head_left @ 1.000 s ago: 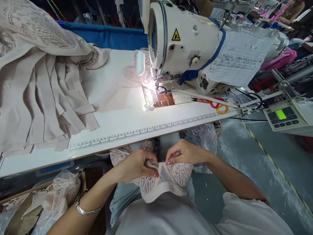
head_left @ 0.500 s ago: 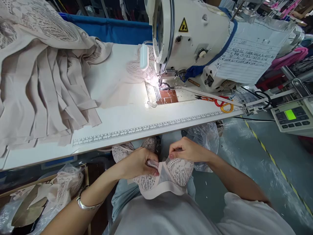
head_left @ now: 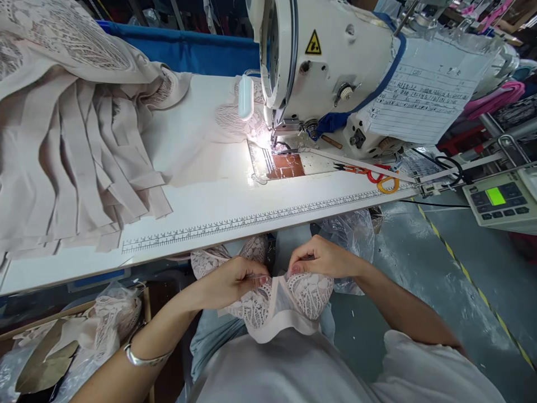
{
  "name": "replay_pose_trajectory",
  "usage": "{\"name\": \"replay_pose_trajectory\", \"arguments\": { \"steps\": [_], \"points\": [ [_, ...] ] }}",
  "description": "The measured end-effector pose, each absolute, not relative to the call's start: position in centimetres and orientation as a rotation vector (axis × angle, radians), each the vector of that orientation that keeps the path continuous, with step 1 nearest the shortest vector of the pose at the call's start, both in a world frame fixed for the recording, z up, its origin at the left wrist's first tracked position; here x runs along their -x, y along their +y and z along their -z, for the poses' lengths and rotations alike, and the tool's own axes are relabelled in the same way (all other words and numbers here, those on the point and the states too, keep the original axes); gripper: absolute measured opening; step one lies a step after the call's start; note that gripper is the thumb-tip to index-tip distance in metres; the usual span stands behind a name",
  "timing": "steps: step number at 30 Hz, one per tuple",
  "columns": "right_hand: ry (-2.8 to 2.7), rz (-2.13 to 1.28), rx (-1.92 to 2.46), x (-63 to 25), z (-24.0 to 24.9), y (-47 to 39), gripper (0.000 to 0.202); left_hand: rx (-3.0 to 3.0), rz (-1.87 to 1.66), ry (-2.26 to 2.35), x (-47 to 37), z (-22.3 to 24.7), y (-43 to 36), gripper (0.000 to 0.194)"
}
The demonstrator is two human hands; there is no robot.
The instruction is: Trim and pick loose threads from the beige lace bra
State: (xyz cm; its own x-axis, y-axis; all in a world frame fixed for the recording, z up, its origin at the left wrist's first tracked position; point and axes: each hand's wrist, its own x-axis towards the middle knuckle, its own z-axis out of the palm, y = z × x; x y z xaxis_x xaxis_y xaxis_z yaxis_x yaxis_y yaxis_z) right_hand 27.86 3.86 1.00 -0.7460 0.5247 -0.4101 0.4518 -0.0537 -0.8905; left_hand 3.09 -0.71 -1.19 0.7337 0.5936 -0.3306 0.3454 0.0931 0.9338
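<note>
A pale pink lace bra (head_left: 282, 319) lies across my lap, its two cups and the sheer centre panel facing up. My left hand (head_left: 237, 282) pinches the upper edge of the left cup between thumb and fingers. On the other side, my right hand (head_left: 316, 257) is closed on the top edge of the right cup near the centre. Both hands are below the front edge of the sewing table. More lace fabric (head_left: 210, 260) hangs behind my left hand, partly hidden by it.
A white sewing machine (head_left: 327, 61) stands on the table (head_left: 201, 196), its needle area lit. Orange-and-red scissors (head_left: 384, 178) lie beside it. Pale fabric pieces (head_left: 79, 162) are heaped at left. Bagged lace (head_left: 113, 313) fills a box at lower left. A control panel (head_left: 499, 198) is at right.
My left hand has shifted slightly up and its fingers have closed in along the cup edge, uncovering more of the left cup. My right hand stays nearly in place.
</note>
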Motion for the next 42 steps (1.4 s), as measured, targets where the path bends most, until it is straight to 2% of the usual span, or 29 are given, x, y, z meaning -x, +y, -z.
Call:
{"name": "replay_pose_trajectory", "arguments": {
  "steps": [5,15,21,24,27,29,36,39,42],
  "points": [
    [-2.121,-1.967,1.085,-27.8,-1.0,3.9,0.032,-1.519,-0.226,0.823,-3.1,0.8,-0.7,0.027],
    [-2.121,-1.987,1.060,-27.9,-1.4,3.9,0.032,-1.474,-0.246,0.825,-3.1,0.7,-0.8,0.029],
    [-2.118,-1.959,1.036,-28.1,-0.7,4.0,0.037,-1.296,-0.186,0.869,-4.1,1.5,-1.2,0.020],
    [-2.135,-1.859,1.084,-28.4,-0.1,4.0,0.029,-1.207,-0.224,0.904,-4.6,2.2,-1.3,0.019],
    [-2.221,-1.640,1.127,-28.9,0.4,4.1,0.017,-1.212,-0.283,0.898,-4.9,2.7,-1.1,0.024],
    [-2.290,-1.370,1.161,-29.6,0.5,4.6,0.014,-1.239,-0.322,0.851,-5.1,2.7,-1.0,0.027],
    [-1.932,0.069,1.951,-37.5,-0.7,9.8,0.017,-1.195,-0.270,0.877,-5.7,1.8,-1.6,0.035],
    [-1.888,0.167,2.055,-40.8,-0.6,12.0,0.028,-1.428,-0.267,0.982,-5.5,1.9,-2.0,0.039],
    [-1.867,0.155,2.140,-42.0,0.0,12.8,0.029,-1.613,-0.276,1.161,-5.3,2.2,-2.6,0.038]
  ]
}}
